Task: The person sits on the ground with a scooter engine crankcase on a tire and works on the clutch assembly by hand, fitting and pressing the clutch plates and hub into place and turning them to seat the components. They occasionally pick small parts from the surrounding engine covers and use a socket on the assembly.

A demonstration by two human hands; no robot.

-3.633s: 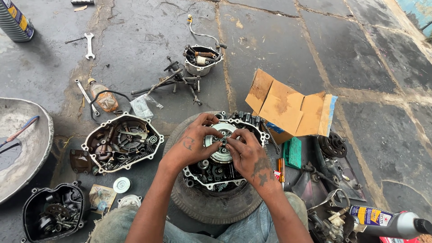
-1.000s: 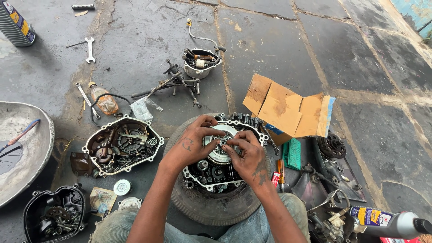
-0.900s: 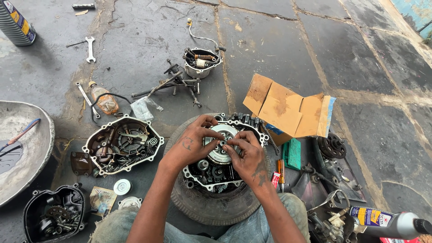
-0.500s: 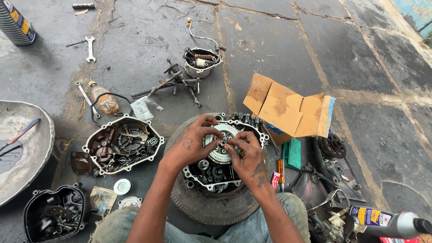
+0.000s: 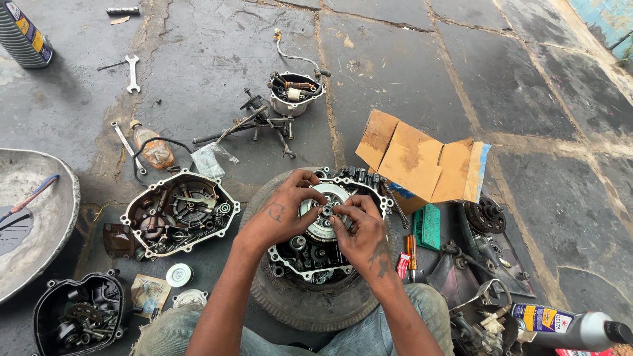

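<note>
Head view, left hand [image 5: 280, 214] and right hand [image 5: 359, 231] palm-down, each grip pinching silver clutch hub [image 5: 323, 212], engine case [image 5: 310, 254]

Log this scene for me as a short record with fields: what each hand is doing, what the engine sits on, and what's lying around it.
Left hand: left hand rests on the round metal disc at the middle of the engine case, fingers at its hub
Right hand: right hand pinches at the same hub
Support: engine case lies on a tyre on the stone floor
Left of it: open side cover, metal basin
Right of it: cardboard box, green brush
Farther back: spanner
</note>
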